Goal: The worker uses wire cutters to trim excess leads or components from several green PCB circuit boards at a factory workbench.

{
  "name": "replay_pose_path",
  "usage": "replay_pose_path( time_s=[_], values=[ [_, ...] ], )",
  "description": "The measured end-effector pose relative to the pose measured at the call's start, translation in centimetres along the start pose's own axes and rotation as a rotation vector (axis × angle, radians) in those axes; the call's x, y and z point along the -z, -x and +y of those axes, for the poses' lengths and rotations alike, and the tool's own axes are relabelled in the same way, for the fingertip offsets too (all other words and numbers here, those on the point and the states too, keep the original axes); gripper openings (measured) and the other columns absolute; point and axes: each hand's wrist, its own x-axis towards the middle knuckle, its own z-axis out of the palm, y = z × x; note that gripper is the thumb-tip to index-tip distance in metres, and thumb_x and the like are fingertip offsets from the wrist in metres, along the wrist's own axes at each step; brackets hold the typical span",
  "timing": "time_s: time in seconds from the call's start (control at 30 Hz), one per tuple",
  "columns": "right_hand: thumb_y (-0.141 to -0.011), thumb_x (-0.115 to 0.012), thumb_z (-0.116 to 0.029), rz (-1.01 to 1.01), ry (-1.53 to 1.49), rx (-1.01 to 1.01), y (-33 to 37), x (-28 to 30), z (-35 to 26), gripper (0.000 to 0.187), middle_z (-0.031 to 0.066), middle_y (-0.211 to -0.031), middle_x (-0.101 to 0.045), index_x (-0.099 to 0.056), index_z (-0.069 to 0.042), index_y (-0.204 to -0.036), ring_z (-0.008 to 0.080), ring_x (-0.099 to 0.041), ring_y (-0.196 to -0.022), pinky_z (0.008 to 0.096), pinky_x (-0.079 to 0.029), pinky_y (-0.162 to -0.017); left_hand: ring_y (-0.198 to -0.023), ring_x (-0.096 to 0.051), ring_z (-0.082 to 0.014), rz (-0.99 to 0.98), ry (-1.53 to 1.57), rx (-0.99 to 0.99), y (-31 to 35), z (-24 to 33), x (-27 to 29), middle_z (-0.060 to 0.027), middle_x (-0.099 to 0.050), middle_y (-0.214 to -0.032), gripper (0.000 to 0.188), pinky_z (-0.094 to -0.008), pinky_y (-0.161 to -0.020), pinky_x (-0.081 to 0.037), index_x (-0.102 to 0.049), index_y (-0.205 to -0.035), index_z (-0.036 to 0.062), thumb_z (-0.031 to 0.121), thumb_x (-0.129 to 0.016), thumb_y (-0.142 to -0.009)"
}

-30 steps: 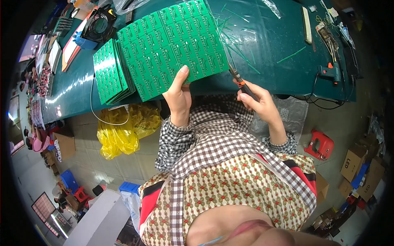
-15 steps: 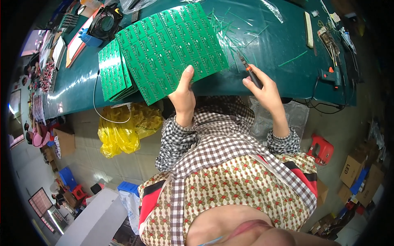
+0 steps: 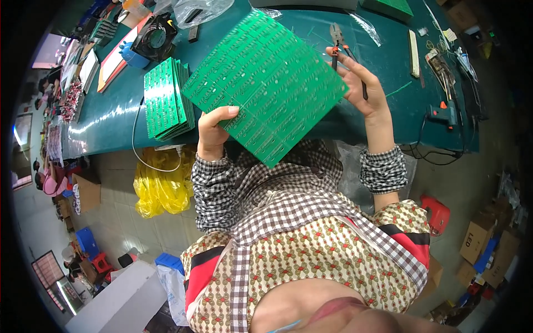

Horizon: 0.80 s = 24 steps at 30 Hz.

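A large green circuit board panel (image 3: 266,83) is tilted over the front edge of the table. My left hand (image 3: 212,130) grips it at the near left edge, thumb on top. In my right hand (image 3: 367,91) is a pair of cutting pliers (image 3: 337,36) with black and orange handles, jaws pointing away from me. The handles are spread apart. My right hand is by the panel's right corner; I cannot tell whether it touches it. To the left lies a stack of similar green panels (image 3: 162,100).
Thin green strips (image 3: 315,36) lie behind the panel. A black fan (image 3: 156,36) and a blue container (image 3: 132,55) stand at the left. On the right are a glue gun (image 3: 445,115) with a cable and a pale bar (image 3: 413,54). A yellow bag (image 3: 161,186) hangs below the table.
The panel has turned clockwise, and its near corner has come towards me. My left hand has moved left along its edge. My right hand has moved forward with the pliers to the panel's right corner.
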Motion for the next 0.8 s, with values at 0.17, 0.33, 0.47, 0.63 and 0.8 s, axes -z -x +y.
replay_pose_path(
  time_s=[0.17, 0.33, 0.47, 0.63, 0.8],
  values=[
    [-0.08, -0.064, -0.02, -0.033, -0.063, -0.044, -1.9, -0.5, 1.2, 0.046, 0.0108, -0.102, -0.058, -0.048, 0.001, -0.118, 0.0159, -0.06, -0.085, 0.0272, -0.052, -0.07, -0.086, -0.061, -0.023, -0.019, -0.136, 0.259, 0.1, 1.0, 0.3, -0.014, -0.062, -0.099, 0.045, -0.032, -0.075, -0.05, -0.052, -0.112, -0.0044, 0.006, -0.058, -0.069],
    [-0.074, -0.065, -0.008, 0.153, -0.208, -0.085, -2.5, -2.7, 3.0, 0.017, 0.007, -0.078, -0.064, -0.06, -0.001, -0.089, 0.016, -0.062, -0.07, 0.0283, -0.051, -0.066, -0.088, -0.06, -0.0272, -0.193, 0.435, 0.262, -0.8, 0.4, -1.0, -0.0183, -0.056, -0.114, 0.053, -0.0385, -0.08, -0.051, -0.046, -0.123, -0.0007, 0.04, -0.048, -0.089],
    [-0.077, -0.062, -0.004, 0.371, -0.482, 0.009, -2.3, -4.3, 5.6, 0.02, 0.0099, -0.091, -0.065, -0.059, 0.0, -0.097, 0.0209, -0.063, -0.083, 0.0369, -0.05, -0.079, -0.106, -0.053, -0.0274, -0.057, -0.772, -0.095, 0.4, -7.4, 2.7, -0.0146, -0.052, -0.12, 0.045, -0.0386, -0.085, -0.048, -0.048, -0.122, 0.0014, 0.026, -0.059, -0.086],
    [-0.076, -0.064, -0.001, 0.455, -0.328, 0.11, -1.0, -7.5, 8.3, 0.031, 0.0077, -0.089, -0.062, -0.053, -0.001, -0.105, 0.0178, -0.061, -0.08, 0.0314, -0.051, -0.069, -0.108, -0.051, -0.021, -0.029, -0.616, -0.401, 1.1, -8.9, -5.3, -0.0124, -0.054, -0.115, 0.047, -0.0348, -0.093, -0.039, -0.048, -0.12, -0.0012, 0.012, -0.067, -0.079],
    [-0.082, -0.058, -0.009, 0.35, -0.024, 0.108, 1.8, -8.5, 7.3, 0.038, 0.0076, -0.098, -0.057, -0.046, 0.0, -0.117, 0.0159, -0.059, -0.08, 0.0286, -0.051, -0.061, -0.093, -0.058, -0.0187, 0.279, 0.057, -0.285, 0.9, -6.6, -6.1, -0.0093, -0.058, -0.107, 0.032, -0.03, -0.081, -0.048, -0.049, -0.115, 0.0006, -0.003, -0.054, -0.083]
  ],
)
